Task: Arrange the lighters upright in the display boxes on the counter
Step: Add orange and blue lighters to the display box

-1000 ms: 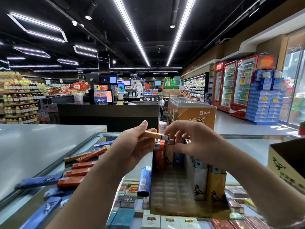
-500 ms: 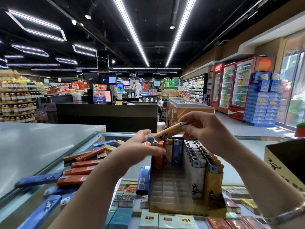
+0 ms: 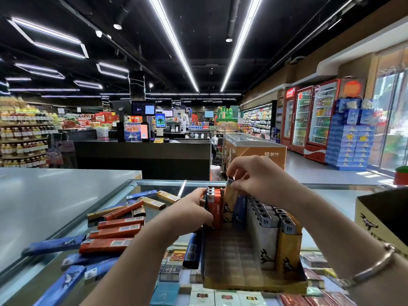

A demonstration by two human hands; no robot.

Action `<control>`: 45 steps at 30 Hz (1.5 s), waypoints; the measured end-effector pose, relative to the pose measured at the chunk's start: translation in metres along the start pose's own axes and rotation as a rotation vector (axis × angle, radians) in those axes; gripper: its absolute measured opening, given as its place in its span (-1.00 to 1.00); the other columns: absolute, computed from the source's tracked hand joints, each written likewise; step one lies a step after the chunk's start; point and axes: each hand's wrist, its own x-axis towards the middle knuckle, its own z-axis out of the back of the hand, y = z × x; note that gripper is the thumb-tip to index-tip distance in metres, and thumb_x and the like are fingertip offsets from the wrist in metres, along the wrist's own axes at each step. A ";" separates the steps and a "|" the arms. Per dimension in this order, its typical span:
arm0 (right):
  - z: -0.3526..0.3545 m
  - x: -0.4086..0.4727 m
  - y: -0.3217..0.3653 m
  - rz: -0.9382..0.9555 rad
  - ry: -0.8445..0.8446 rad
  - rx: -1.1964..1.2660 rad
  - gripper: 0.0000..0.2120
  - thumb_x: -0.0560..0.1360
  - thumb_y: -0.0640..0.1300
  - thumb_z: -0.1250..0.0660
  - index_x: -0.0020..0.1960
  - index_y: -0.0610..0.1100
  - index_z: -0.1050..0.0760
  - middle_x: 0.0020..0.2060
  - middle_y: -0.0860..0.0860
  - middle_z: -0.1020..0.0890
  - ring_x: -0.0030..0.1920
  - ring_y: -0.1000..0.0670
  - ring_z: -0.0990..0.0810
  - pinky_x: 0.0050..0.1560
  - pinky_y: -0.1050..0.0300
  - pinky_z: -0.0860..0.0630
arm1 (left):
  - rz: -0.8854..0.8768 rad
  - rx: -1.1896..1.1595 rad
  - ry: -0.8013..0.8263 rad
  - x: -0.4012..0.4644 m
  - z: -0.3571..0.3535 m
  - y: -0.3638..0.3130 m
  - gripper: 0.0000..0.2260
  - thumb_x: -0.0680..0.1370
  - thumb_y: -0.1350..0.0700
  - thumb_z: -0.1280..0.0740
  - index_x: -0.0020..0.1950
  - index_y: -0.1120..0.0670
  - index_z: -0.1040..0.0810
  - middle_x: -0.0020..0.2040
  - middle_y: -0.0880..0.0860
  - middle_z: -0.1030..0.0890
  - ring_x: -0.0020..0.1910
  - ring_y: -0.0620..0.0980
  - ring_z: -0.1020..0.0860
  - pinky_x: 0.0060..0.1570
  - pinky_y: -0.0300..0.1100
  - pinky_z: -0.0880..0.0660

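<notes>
Your right hand (image 3: 258,180) pinches the metal top of a tan lighter (image 3: 229,202), upright in the far row of the display box (image 3: 247,281) on the glass counter (image 3: 159,184). Your left hand (image 3: 192,208) curls against the orange lighters (image 3: 215,208) standing at the box's far-left corner. White and tan lighters (image 3: 273,237) fill the right rows. Loose lighters (image 3: 114,230) lie flat to the left.

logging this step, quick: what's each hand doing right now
Left hand: holding the orange lighters standing in the display box.
Right hand: pinching the top of a tan lighter, upright in the box.
</notes>
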 end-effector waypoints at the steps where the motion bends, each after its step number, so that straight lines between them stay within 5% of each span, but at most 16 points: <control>1: 0.000 0.002 0.002 -0.001 0.029 -0.013 -0.87 0.43 -0.24 -0.42 -0.05 -0.10 -0.56 -0.26 0.09 -0.57 -0.24 0.16 -0.54 -0.23 0.36 -0.46 | -0.005 0.001 -0.004 0.000 0.000 0.000 -0.42 0.42 0.38 -0.26 0.36 -0.03 -0.26 0.03 0.07 -0.56 0.02 0.02 -0.57 0.00 -0.09 -0.57; 6: -0.008 0.007 0.008 -0.042 0.188 -0.097 -0.91 0.42 -0.24 -0.42 -0.12 -0.13 -0.53 -0.19 -0.04 -0.57 -0.17 0.01 -0.54 -0.12 0.10 -0.55 | -0.015 0.000 -0.005 -0.001 -0.001 -0.001 -0.49 0.43 0.37 -0.26 0.24 -0.09 -0.28 0.02 0.05 -0.54 0.01 0.01 -0.56 0.01 -0.09 -0.56; 10: -0.013 0.008 0.012 -0.030 0.181 -0.216 -0.94 0.44 -0.24 -0.38 -0.17 -0.15 -0.51 -0.18 -0.01 -0.52 -0.13 -0.03 -0.50 -0.10 0.05 -0.52 | -0.005 -0.004 0.009 0.001 0.000 -0.001 -0.43 0.43 0.36 -0.28 0.35 -0.05 -0.25 0.06 0.04 -0.52 0.04 0.00 -0.54 0.00 -0.11 -0.55; 17: -0.007 0.008 0.002 -0.024 0.237 -0.313 -0.82 0.53 -0.01 -0.29 0.08 0.07 -0.60 -0.02 0.13 -0.46 0.09 0.07 -0.28 0.10 0.07 -0.24 | 0.003 -0.011 0.010 0.003 0.001 0.001 -0.39 0.42 0.35 -0.30 0.39 -0.03 -0.25 0.07 0.05 -0.54 0.04 0.01 -0.56 0.04 -0.07 -0.56; 19: -0.005 0.003 -0.006 -0.083 0.282 -0.222 -0.79 0.53 0.03 -0.27 0.14 0.12 -0.57 0.03 0.15 -0.50 0.11 0.09 -0.32 0.14 0.05 -0.30 | -0.014 -0.017 0.034 0.002 0.003 0.001 -0.49 0.43 0.34 -0.30 0.34 0.02 -0.34 0.05 0.08 -0.57 0.03 -0.01 -0.57 0.00 -0.12 -0.54; 24: 0.000 -0.019 -0.020 -0.239 0.079 0.309 -0.87 0.52 -0.19 -0.30 -0.02 -0.07 -0.62 -0.35 0.20 -0.60 -0.37 0.33 -0.51 -0.38 0.48 -0.38 | -0.036 -0.039 -0.051 -0.004 0.010 -0.004 -0.82 0.52 0.21 -0.23 0.07 0.05 -0.53 0.08 0.16 -0.58 0.03 0.04 -0.53 0.06 -0.10 -0.45; 28: -0.004 -0.028 -0.028 -0.368 -0.085 0.416 -0.88 0.49 -0.24 -0.32 -0.11 -0.08 -0.63 -0.20 0.01 -0.65 -0.19 0.12 -0.58 -0.23 0.34 -0.45 | -0.004 0.112 -0.239 -0.003 0.013 0.000 -0.82 0.55 0.22 -0.22 0.13 0.09 -0.49 -0.01 0.11 -0.56 -0.06 0.01 -0.53 -0.13 -0.19 -0.51; 32: -0.009 -0.031 -0.026 -0.501 -0.131 0.642 -0.84 0.47 -0.32 -0.29 -0.13 -0.15 -0.62 -0.21 -0.07 -0.65 -0.32 0.08 -0.60 -0.32 0.27 -0.51 | 0.124 0.465 -0.050 -0.005 0.009 0.010 -0.70 0.52 0.10 -0.33 0.23 0.10 -0.46 -0.07 -0.01 -0.51 -0.18 -0.10 -0.49 -0.41 -0.32 -0.45; 36: -0.010 -0.031 -0.025 -0.517 -0.147 0.752 -0.80 0.46 -0.40 -0.24 -0.17 -0.20 -0.60 -0.29 -0.07 -0.61 -0.50 0.23 -0.55 -0.49 0.40 -0.44 | 0.195 0.534 0.015 -0.006 0.009 0.013 -0.50 0.44 0.05 -0.43 0.34 0.07 -0.39 0.03 -0.04 -0.46 -0.07 -0.08 -0.52 -0.33 -0.27 -0.54; 40: -0.010 -0.029 -0.025 -0.511 -0.146 0.726 -0.78 0.47 -0.40 -0.23 -0.19 -0.17 -0.59 -0.27 -0.05 -0.61 -0.49 0.28 -0.54 -0.51 0.46 -0.40 | 0.211 0.567 0.036 -0.008 0.006 0.013 -0.48 0.41 0.12 -0.45 0.34 0.09 -0.40 0.18 0.06 -0.53 0.06 -0.01 -0.53 0.03 -0.11 -0.54; 45: -0.010 -0.029 -0.026 -0.526 -0.138 0.733 -0.79 0.46 -0.37 -0.24 -0.19 -0.16 -0.60 -0.24 -0.05 -0.63 -0.42 0.19 -0.56 -0.50 0.41 -0.44 | 0.171 0.631 -0.106 -0.013 -0.001 0.008 -0.54 0.46 0.19 -0.37 0.34 0.07 -0.38 0.09 0.03 -0.50 -0.08 -0.07 -0.50 -0.21 -0.26 -0.50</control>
